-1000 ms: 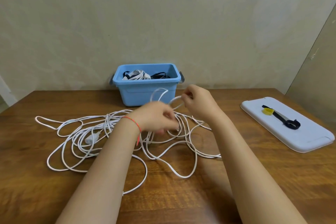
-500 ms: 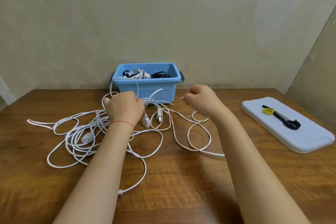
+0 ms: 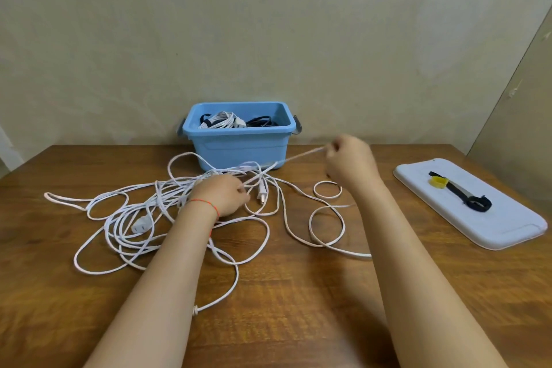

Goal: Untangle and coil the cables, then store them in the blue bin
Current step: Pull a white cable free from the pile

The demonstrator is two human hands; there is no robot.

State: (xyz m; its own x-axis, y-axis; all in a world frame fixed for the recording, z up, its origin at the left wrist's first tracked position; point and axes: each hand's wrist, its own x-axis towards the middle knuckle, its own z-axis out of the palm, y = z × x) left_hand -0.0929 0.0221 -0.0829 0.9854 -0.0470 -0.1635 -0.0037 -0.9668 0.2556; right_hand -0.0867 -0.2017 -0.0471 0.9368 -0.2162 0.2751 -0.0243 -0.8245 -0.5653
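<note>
A tangle of white cables (image 3: 140, 218) sprawls over the wooden table, with a white plug (image 3: 140, 227) at the left and another connector (image 3: 262, 190) near the middle. My left hand (image 3: 222, 196) rests on the tangle and grips strands of it. My right hand (image 3: 349, 163) is raised to the right and pinches a stretch of white cable, pulled taut back toward the left hand. The blue bin (image 3: 239, 145) stands at the back against the wall and holds coiled white and black cables.
At the right lies a pale lid or tray (image 3: 484, 227) with black straps (image 3: 475, 203) and a yellow strap (image 3: 437, 182) on it. Loose cable loops (image 3: 327, 227) lie in front of my right hand. The wall is close behind the bin.
My right hand has moved right and up, drawing a strand taut. My left hand has shifted right and lower onto the tangle. The loops have been rearranged.
</note>
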